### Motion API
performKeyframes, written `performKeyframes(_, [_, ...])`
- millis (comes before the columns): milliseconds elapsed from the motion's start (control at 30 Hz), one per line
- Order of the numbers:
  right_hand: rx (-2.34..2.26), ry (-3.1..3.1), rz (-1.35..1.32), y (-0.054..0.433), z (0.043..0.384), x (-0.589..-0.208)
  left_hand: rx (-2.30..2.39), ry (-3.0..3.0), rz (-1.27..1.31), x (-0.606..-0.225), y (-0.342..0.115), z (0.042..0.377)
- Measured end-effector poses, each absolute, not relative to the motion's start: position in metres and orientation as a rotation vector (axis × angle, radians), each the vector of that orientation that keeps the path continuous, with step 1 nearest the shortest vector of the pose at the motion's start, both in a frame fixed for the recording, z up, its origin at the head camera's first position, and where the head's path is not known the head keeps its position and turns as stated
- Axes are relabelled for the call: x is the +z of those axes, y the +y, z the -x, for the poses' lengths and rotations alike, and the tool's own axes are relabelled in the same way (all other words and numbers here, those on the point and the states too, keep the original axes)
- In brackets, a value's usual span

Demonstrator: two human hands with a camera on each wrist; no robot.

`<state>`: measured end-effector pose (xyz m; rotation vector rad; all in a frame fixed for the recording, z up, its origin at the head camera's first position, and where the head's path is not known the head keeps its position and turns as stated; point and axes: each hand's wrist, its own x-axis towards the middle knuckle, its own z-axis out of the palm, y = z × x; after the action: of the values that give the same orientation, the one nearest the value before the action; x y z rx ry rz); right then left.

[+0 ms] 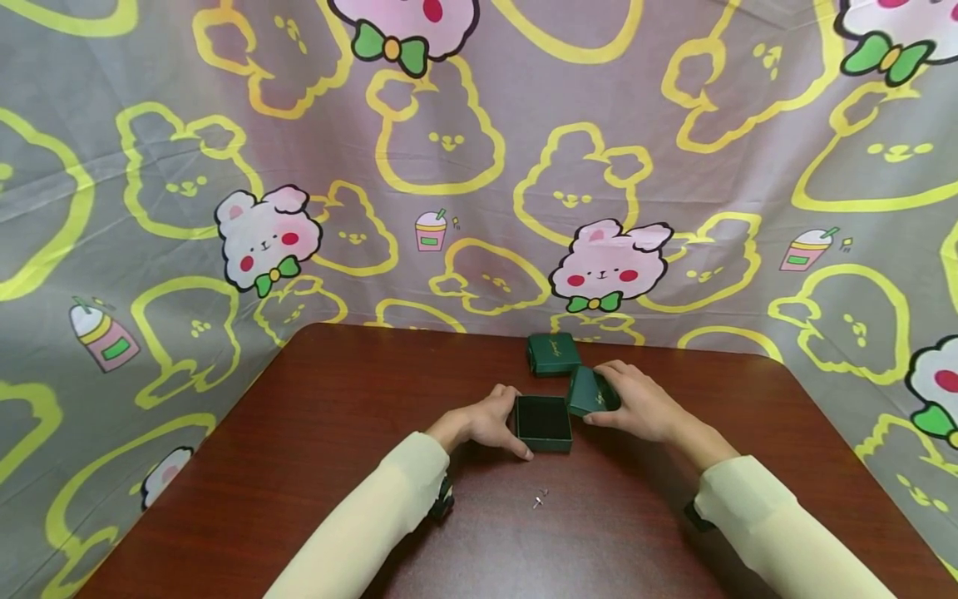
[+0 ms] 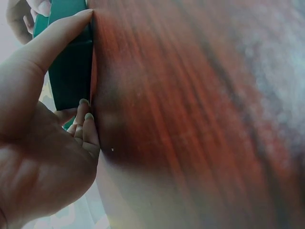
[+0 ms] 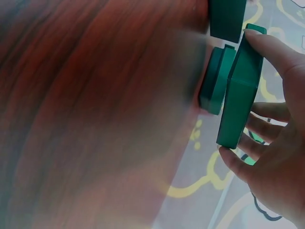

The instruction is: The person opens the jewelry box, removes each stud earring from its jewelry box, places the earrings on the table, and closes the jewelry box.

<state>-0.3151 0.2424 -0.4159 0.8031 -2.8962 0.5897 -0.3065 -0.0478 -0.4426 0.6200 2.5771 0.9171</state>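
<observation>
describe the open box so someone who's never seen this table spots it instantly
On the reddish-brown table, look just beyond the small silvery object. The open box is the green, square one sitting there. Unlike the closed box behind and the tilted lid beside it, it shows a black interior.

2 sleeved arms (image 1: 367, 520) reaching forward, left hand (image 1: 490, 420) gripping, right hand (image 1: 639, 404) pinching

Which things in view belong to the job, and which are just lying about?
In the job:
open green box, gripped by left hand
green lid, held by right hand

Seemingly lying about:
second green box
small silvery pieces, perhaps job-related
</observation>
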Motion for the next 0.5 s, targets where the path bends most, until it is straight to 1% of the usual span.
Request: performKeyframes(500, [0.635,-2.846,-0.869,0.228,0.311,-0.41,0.912,2.582,-0.622,-0.442,-0.048,0.306])
